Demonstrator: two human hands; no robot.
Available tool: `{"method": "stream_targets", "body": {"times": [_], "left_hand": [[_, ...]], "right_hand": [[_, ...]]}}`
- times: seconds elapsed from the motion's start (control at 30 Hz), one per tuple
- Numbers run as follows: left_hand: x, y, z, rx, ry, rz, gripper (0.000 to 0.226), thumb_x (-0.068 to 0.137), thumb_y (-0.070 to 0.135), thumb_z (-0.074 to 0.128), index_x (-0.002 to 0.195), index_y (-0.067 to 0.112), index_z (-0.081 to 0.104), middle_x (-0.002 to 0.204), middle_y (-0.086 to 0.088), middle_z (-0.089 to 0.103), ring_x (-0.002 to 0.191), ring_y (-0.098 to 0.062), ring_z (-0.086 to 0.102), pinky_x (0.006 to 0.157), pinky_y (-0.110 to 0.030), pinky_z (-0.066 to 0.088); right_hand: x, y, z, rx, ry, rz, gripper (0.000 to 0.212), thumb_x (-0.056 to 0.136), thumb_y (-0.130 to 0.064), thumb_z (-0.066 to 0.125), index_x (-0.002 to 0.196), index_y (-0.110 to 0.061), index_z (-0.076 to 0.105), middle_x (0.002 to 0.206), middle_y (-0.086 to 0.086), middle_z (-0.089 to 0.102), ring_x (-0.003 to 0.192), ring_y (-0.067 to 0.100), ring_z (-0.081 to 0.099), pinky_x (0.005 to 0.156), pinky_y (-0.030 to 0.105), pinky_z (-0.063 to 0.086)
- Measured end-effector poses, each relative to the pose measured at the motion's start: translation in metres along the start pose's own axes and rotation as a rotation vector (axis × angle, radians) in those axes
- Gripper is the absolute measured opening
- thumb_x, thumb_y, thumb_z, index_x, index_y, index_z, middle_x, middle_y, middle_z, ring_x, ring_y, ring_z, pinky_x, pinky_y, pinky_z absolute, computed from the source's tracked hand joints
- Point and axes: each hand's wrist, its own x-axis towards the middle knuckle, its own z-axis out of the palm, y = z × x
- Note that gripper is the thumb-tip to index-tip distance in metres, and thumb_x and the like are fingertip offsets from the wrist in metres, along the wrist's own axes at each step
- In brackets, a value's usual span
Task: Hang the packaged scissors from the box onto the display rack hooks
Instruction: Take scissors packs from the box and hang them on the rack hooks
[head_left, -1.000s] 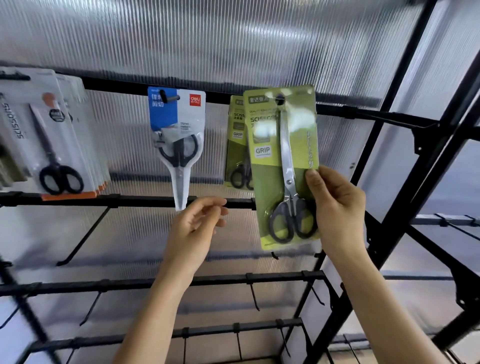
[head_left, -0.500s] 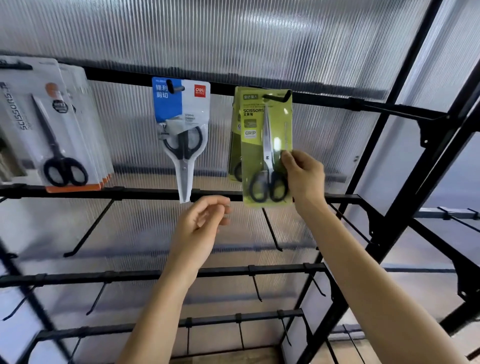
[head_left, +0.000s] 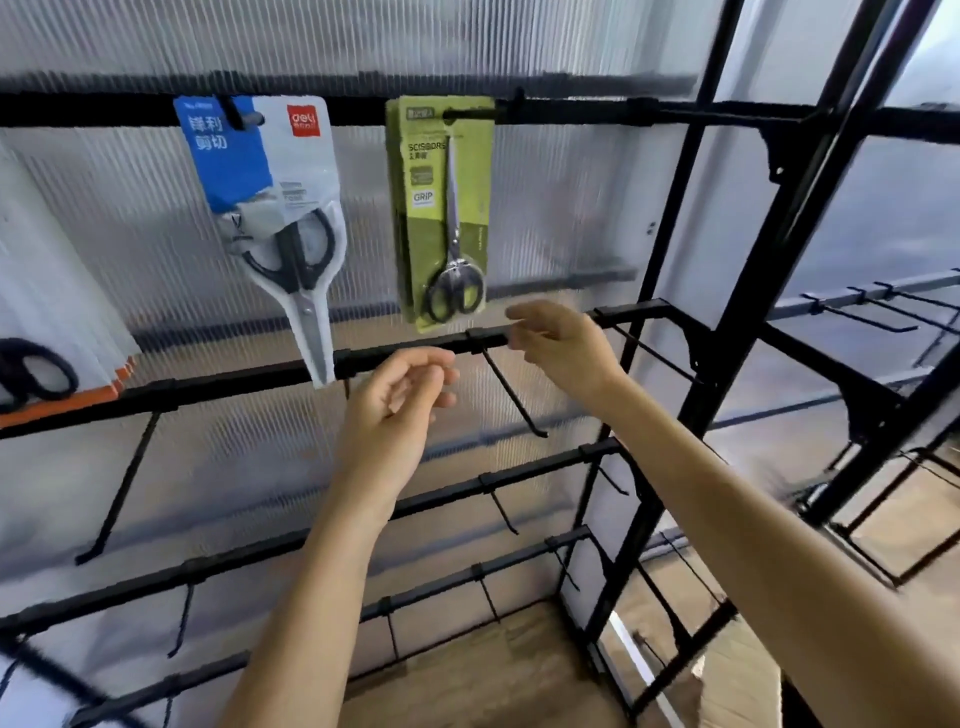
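**Green pack hung, both hands free**

Far left, we log a stack of white-and-orange packs (head_left: 49, 291), then a blue-and-white pack (head_left: 260, 171) on its own hook. The green scissors pack (head_left: 441, 208) hangs upright from a top-rail hook (head_left: 470, 113) of the display rack (head_left: 631, 313) (more green cards sit behind it). Below, the left hand (head_left: 395, 400) is loosely curled, its grip holding nothing. The right hand (head_left: 563, 348) hovers just under the pack, grip relaxed and empty.

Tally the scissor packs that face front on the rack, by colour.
Blue-and-white pack: 1
Green pack: 1, with more stacked behind it, number unclear
White pack with orange edge: 1, its stack cut off at the left
Total: 3 front packs
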Motion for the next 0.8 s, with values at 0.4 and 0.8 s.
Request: {"method": "stream_targets", "body": {"times": [0.4, 0.8], "left_hand": [[-0.085, -0.061, 0.182, 0.460, -1.000, 0.166, 0.018, 0.093, 0.023, 0.049, 0.105, 0.025, 0.062, 0.102, 0.002, 0.066, 0.089, -0.012, 0.062, 0.074, -0.022, 0.046], [-0.221, -0.212, 0.373, 1.103, -1.666, 0.540, 0.041, 0.093, 0.025, 0.040, 0.134, 0.022, 0.044, 0.134, -0.007, 0.048, 0.122, -0.030, 0.041, 0.093, -0.042, 0.041]], "right_hand": [[-0.264, 0.123, -0.094, -0.186, 0.653, 0.629, 0.019, 0.090, -0.005, 0.052, 0.103, -0.009, 0.065, 0.097, 0.007, 0.067, 0.085, 0.012, 0.059, 0.071, 0.013, 0.041], [-0.426, 0.311, -0.157, -0.271, 0.373, 1.321, 0.036, 0.089, -0.014, 0.046, 0.124, -0.012, 0.056, 0.129, 0.011, 0.056, 0.117, 0.027, 0.051, 0.091, 0.031, 0.041]]}}
